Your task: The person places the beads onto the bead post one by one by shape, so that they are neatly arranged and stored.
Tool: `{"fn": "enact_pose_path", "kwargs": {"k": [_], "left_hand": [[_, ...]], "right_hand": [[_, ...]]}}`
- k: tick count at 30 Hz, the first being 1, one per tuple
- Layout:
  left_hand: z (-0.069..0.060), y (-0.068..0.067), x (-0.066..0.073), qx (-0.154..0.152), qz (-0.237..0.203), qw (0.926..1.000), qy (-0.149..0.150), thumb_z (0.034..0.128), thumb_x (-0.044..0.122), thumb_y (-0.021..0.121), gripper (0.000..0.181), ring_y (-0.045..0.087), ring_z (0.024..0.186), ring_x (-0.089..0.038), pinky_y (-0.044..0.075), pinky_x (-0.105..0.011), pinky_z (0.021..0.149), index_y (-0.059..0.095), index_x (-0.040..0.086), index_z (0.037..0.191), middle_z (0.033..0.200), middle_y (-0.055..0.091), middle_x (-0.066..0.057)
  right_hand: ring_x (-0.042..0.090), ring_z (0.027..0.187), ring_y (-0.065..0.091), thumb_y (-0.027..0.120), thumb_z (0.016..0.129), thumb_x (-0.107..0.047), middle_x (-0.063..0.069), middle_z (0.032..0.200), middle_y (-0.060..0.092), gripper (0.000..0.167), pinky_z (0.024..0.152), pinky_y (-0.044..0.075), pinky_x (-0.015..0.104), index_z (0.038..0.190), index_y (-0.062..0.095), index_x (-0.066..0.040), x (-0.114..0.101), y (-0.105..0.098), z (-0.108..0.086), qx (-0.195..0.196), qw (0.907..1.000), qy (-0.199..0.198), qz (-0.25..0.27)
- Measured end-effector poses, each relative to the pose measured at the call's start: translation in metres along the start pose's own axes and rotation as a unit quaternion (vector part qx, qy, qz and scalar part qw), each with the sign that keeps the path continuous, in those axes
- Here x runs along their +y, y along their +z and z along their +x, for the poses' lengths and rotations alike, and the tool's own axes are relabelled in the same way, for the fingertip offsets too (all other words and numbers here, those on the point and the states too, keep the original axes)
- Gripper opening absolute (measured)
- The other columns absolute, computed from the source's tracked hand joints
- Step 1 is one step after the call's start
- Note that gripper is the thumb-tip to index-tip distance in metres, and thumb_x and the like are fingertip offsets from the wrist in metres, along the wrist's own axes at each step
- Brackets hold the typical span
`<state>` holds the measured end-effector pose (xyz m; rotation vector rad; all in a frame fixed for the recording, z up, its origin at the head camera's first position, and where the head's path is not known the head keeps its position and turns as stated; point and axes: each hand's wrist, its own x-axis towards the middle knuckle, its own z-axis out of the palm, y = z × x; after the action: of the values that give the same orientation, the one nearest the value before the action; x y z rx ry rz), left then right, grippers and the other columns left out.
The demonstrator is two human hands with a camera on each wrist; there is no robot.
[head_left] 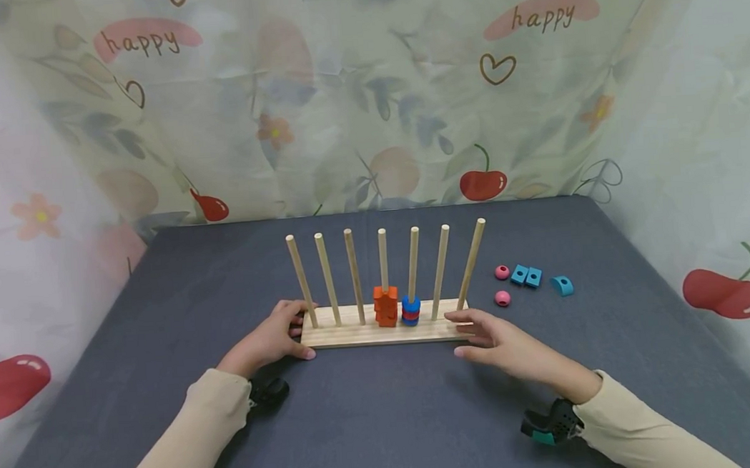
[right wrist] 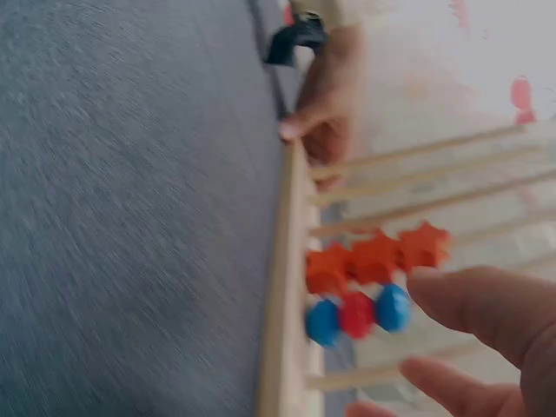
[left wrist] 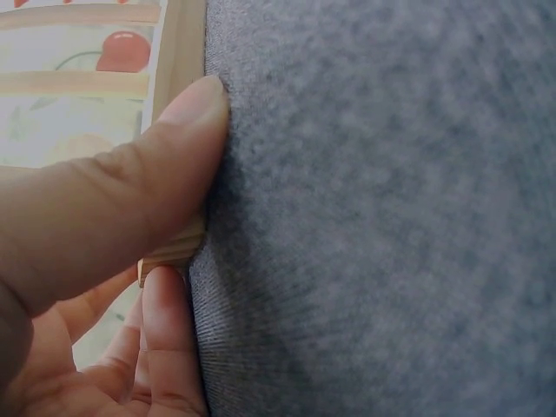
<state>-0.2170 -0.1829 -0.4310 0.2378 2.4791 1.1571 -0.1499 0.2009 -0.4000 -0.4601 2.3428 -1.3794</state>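
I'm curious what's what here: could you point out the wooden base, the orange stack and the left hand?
Wooden base (head_left: 381, 339), head view: front edge.
Orange stack (head_left: 386, 307), head view: its middle piece.
Left hand (head_left: 269, 343), head view: back of the hand.

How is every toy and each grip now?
Wooden base, flat on table
Pegs, two loaded, five bare
Orange pieces, stacked on middle peg
Blue-and-red pieces, stacked beside them
Pink beads, loose
Square blue blocks, loose
Curved blue block, loose
Left grip, holding base's left end
Right grip, holding nothing
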Motion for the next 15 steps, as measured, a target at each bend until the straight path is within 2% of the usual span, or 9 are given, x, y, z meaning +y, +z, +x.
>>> {"fn": "enact_pose_path", "kwargs": {"k": [5,10,15], "left_hand": [[0.000,0.000,0.001,-0.001,-0.001,1.0000,0.001,0.0711,0.004,0.085,0.082,0.043,0.124,-0.037,0.043,-0.049,0.101,0.043,0.007,0.142,0.133,0.033,-0.019],[0.000,0.000,0.001,0.002,0.002,1.0000,0.002,0.0706,0.004,0.085,0.082,0.044,0.120,-0.035,0.044,-0.048,0.099,0.044,0.008,0.142,0.131,0.034,-0.018],[0.000,0.000,0.002,-0.001,0.004,1.0000,0.005,0.0711,0.004,0.085,0.082,0.045,0.120,-0.035,0.044,-0.048,0.099,0.043,0.007,0.142,0.130,0.034,-0.019]], "right_hand": [[0.040,0.132,0.044,0.065,0.094,-0.026,0.018,0.142,0.048,0.051,0.105,0.040,0.055,0.137,0.048,-0.004,0.000,-0.014,-0.013,0.018,0.9992,-0.002,-0.036],[0.041,0.125,0.051,0.063,0.095,-0.022,0.023,0.136,0.052,0.047,0.096,0.051,0.041,0.134,0.050,0.000,0.002,-0.030,-0.024,0.043,0.9982,-0.021,-0.036],[0.040,0.120,0.055,0.062,0.096,-0.021,0.022,0.133,0.056,0.044,0.089,0.054,0.030,0.133,0.051,0.000,0.008,-0.049,-0.029,0.102,0.9933,-0.022,-0.050]]}}
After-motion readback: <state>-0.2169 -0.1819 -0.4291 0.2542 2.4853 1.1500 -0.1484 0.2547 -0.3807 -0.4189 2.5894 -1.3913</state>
